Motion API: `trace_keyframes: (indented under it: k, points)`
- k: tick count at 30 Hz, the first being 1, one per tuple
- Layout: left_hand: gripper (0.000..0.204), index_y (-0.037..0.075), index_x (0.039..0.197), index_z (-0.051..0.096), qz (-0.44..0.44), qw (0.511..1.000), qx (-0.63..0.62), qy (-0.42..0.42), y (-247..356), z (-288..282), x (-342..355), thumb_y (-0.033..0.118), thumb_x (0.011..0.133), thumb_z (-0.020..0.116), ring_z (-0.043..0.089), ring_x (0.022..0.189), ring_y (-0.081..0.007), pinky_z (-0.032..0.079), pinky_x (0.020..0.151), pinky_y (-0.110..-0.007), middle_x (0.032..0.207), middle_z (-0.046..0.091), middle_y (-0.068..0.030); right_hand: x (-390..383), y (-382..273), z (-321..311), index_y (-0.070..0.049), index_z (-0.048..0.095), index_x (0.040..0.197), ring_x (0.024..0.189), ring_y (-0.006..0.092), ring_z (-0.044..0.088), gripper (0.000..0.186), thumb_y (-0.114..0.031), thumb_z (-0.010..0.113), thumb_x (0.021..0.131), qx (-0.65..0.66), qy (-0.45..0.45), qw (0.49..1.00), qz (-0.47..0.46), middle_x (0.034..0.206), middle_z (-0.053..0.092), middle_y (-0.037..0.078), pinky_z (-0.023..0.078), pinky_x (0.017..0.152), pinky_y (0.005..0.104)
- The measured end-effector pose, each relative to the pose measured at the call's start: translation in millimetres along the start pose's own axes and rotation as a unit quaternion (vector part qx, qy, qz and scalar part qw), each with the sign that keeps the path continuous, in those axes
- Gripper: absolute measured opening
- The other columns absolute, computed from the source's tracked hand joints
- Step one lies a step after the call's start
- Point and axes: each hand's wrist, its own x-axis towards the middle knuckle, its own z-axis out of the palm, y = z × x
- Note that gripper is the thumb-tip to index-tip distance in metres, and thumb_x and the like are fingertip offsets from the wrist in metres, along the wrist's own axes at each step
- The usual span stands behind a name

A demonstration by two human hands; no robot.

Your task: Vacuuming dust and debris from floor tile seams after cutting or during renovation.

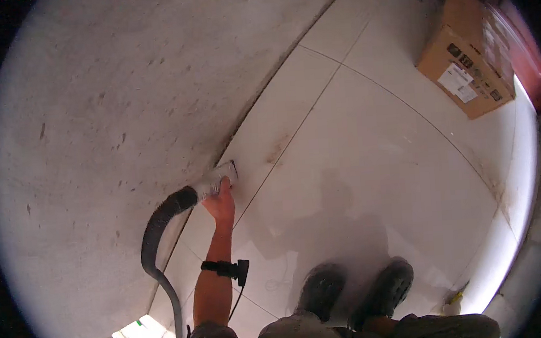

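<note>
My left hand [220,204] is wrapped round a pale, flat-ended vacuum nozzle [215,177], with the thumb along its top. The nozzle's mouth rests at the edge of the white tiled floor [369,157], beside the dark seam where the tiles meet rough grey concrete [112,104]. From its rear a black ribbed hose [156,232] curves over the concrete and down past my forearm. A black strap with a small device [227,269] circles that forearm, and a thin cable hangs from it. My right hand does not show.
A brown cardboard box [471,64] with white labels stands at the far right, near a red object [527,60]. My dark shoes [324,286] are on the tiles. A brownish stain [277,149] lies near the seam. Something small and yellow [457,297] sits at the lower right.
</note>
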Motion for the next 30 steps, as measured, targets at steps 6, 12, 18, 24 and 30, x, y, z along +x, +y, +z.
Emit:
trace_keyframes:
  k: [6, 12, 18, 24, 30]
  points:
    - [0.053, -0.003, 0.138, 0.056, -0.002, 0.993, -0.065, 0.102, -39, -36, -1, 0.008, 0.092, 0.078, 0.065, 0.113, -0.0231, 0.066, 0.077, -0.041, 0.13, 0.064, -0.0158, 17, -23, 10, 0.002, 0.041, 0.15, 0.115, 0.038, 0.069, 0.068, -0.013, 0.068, 0.089, -0.011, -0.008, 1.0, -0.02, 0.122, 0.071, 0.025, 0.054, 0.096, 0.0481]
    - [0.042, -0.003, 0.128, 0.061, -0.05, 0.993, -0.044, 0.099, -52, -17, 24, 0.005, 0.091, 0.078, 0.07, 0.097, -0.0235, 0.065, 0.076, -0.039, 0.116, 0.069, -0.0141, 22, -45, 4, 0.002, 0.042, 0.148, 0.115, 0.0371, 0.069, 0.066, -0.014, 0.068, 0.09, -0.022, -0.01, 0.999, -0.033, 0.122, 0.071, 0.024, 0.054, 0.096, 0.0476]
    - [0.026, -0.004, 0.111, 0.068, 0.018, 0.999, 0.015, 0.044, -26, 88, 69, 0.007, 0.091, 0.079, 0.069, 0.087, -0.0188, 0.062, 0.068, -0.036, 0.098, 0.072, -0.0093, 25, -52, 1, 0.002, 0.043, 0.147, 0.115, 0.0362, 0.069, 0.064, -0.016, 0.069, 0.092, -0.022, -0.008, 0.999, -0.04, 0.122, 0.071, 0.024, 0.054, 0.096, 0.047]
    - [0.035, -0.007, 0.097, 0.071, 0.259, 0.95, 0.133, 0.112, -31, 118, 77, 0.025, 0.088, 0.082, 0.067, 0.068, -0.0168, 0.056, 0.063, -0.038, 0.084, 0.072, -0.0101, 28, -49, 6, 0.003, 0.044, 0.146, 0.115, 0.0352, 0.069, 0.062, -0.017, 0.069, 0.093, -0.015, -0.008, 0.999, -0.041, 0.122, 0.072, 0.023, 0.054, 0.095, 0.0465]
    - [0.031, -0.007, 0.103, 0.07, 0.08, 0.996, 0.046, 0.002, -32, 54, -6, 0.018, 0.089, 0.081, 0.068, 0.083, -0.016, 0.056, 0.07, -0.037, 0.098, 0.073, -0.0109, 20, -44, 2, 0.003, 0.045, 0.145, 0.116, 0.0343, 0.069, 0.061, -0.019, 0.07, 0.094, -0.01, -0.001, 0.999, -0.033, 0.122, 0.072, 0.023, 0.055, 0.095, 0.046]
